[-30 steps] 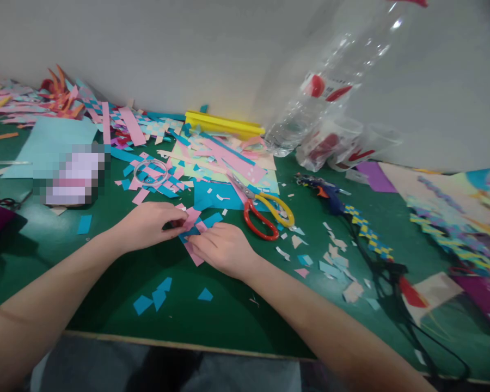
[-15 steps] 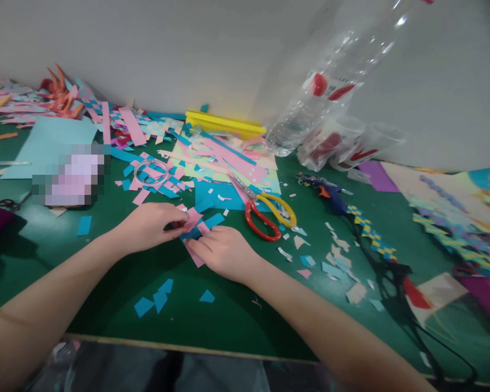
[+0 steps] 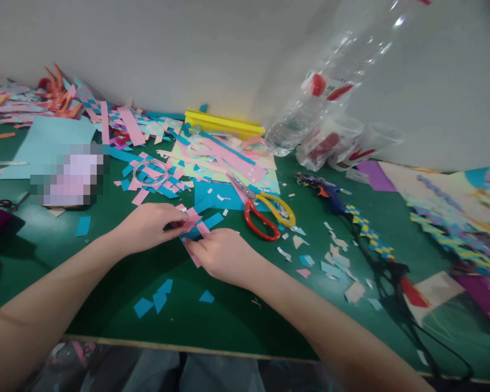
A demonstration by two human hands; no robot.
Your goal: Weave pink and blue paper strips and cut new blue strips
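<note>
Between my hands, just above the green table (image 3: 237,326), is a small piece of crossed pink and blue paper strips (image 3: 194,219). My left hand (image 3: 157,223) pinches its upper left part between thumb and fingers. From the other side my right hand (image 3: 216,250) grips its lower right part, fingers curled and partly hiding it. Loose strip ends stick out past the fingers. Right of my hands lie scissors (image 3: 251,194) with one red and one yellow handle loop, blades spread a little over paper. Several blue paper scraps (image 3: 144,307) lie nearer the table edge.
A clear tape roll (image 3: 150,173) rests on woven paper behind my left hand. Farther back are a yellow folded strip (image 3: 224,124) and a large plastic bottle (image 3: 322,81) leaning by plastic cups (image 3: 330,139). A glue gun (image 3: 332,197) with its cord lies right; a blurred phone (image 3: 75,177) left.
Both hands keep their hold on the paper strips. My right fingers have curled in slightly, and the view has shifted a little.
</note>
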